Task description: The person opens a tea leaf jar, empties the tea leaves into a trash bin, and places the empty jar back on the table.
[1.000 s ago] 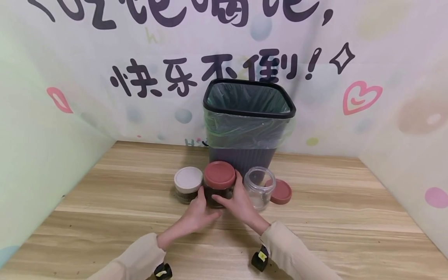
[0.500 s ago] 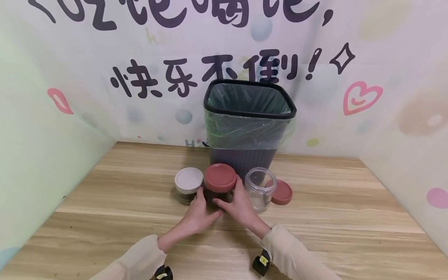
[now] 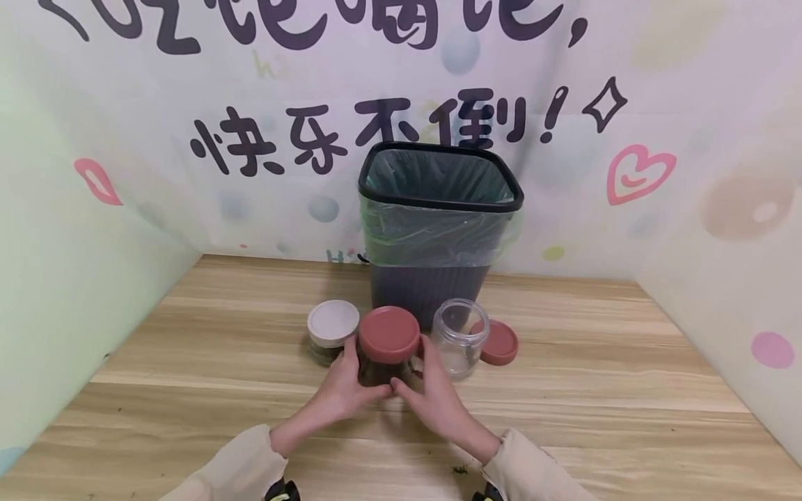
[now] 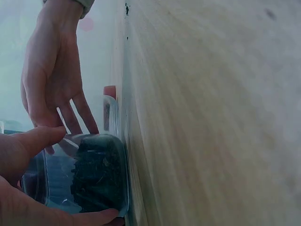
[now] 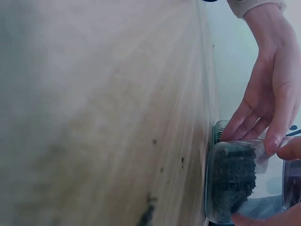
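Observation:
A clear jar with a red lid (image 3: 390, 334) stands between both hands. Dark, shredded-looking contents fill the lower part of that jar (image 4: 99, 172) in the left wrist view. My left hand (image 3: 341, 390) holds it from the left, thumb across the front. From the other side my right hand (image 3: 440, 402) grips it, the two thumbs nearly meeting at the front. Just left is a second jar with a white lid (image 3: 333, 324), its contents dark. To the right stands an open clear jar (image 3: 460, 339) without a lid, and a loose red lid (image 3: 500, 342) lies beside it.
A dark ribbed bin (image 3: 429, 285) with a black rim and a pale green liner stands behind the jars. The wooden table (image 3: 207, 403) meets a printed backdrop (image 3: 282, 209) at the back and pale side walls. A few dark specks lie on the tabletop.
The red-lidded jar has come toward me, away from the bin, with both hands on it. The left and right thumbs now sit closer together at its front.

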Demonstrator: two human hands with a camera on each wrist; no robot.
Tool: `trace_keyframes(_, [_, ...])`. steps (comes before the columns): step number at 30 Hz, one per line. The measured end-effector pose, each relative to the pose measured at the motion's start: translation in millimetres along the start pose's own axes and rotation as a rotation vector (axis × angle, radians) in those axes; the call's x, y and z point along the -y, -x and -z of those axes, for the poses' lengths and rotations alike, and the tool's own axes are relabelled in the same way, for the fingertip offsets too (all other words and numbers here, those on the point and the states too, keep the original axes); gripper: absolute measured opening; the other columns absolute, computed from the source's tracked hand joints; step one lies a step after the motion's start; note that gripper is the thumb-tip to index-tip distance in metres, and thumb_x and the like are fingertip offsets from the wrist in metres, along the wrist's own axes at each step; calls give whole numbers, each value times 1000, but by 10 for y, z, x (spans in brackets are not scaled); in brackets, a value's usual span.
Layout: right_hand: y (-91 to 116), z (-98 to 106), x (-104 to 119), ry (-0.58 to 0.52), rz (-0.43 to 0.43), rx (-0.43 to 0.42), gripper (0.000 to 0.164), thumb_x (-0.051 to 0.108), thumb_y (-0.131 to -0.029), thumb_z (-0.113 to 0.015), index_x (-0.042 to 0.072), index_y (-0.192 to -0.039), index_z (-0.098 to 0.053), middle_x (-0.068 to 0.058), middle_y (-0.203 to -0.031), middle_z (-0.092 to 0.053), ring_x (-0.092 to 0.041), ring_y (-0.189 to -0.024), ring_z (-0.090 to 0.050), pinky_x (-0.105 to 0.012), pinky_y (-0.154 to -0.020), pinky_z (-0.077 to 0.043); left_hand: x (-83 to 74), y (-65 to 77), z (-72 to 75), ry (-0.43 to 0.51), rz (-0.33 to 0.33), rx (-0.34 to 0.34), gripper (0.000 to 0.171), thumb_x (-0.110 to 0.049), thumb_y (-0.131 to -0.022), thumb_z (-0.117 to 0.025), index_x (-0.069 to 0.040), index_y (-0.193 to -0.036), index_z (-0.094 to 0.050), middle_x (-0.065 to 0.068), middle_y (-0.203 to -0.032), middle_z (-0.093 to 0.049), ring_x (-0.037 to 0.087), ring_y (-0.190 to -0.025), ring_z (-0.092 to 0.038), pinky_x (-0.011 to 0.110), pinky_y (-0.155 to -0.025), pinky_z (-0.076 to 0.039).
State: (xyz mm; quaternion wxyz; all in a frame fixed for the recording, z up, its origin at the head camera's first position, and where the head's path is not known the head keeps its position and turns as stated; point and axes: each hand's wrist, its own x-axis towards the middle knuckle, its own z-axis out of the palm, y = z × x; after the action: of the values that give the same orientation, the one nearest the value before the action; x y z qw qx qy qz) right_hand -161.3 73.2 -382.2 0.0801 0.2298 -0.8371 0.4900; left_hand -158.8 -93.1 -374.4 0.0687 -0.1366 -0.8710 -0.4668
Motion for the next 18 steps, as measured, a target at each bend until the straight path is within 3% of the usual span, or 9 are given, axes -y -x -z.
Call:
trace_keyframes(7, [92,82,3,-57,-41,-2,68,18,-77,-70,5,-132,-32,-16,-125,-43,-30,-108,-47,-38,-82,-48,2,-15,-6,-6,12,11,84,-21,-61,-82,8,-121,-30,25,-118,-49,35,-109,-49,45,-88,-42])
trace_keyframes(13, [129,155,-2,-90,-100,1,71,18,-73,-73,5,-130,-33,-13,-124,-45,-29,-108,-49,-41,-85,-46,3,-30,-27,69,27,40,86,-18,-55,-85,5,-119,-33,17,-116,-50,30,-107,-52,40,-86,-45])
trace_keyframes(18, [139,207,-10,-121,-93,0,71,13,-71,-75,4,-128,-34,-13,-123,-45,-30,-109,-49,-36,-84,-47,22,-47,-26,79,-46,89,88,-21,-53,-86,3,-121,-35,15,-115,-52,28,-106,-53,38,-84,-47])
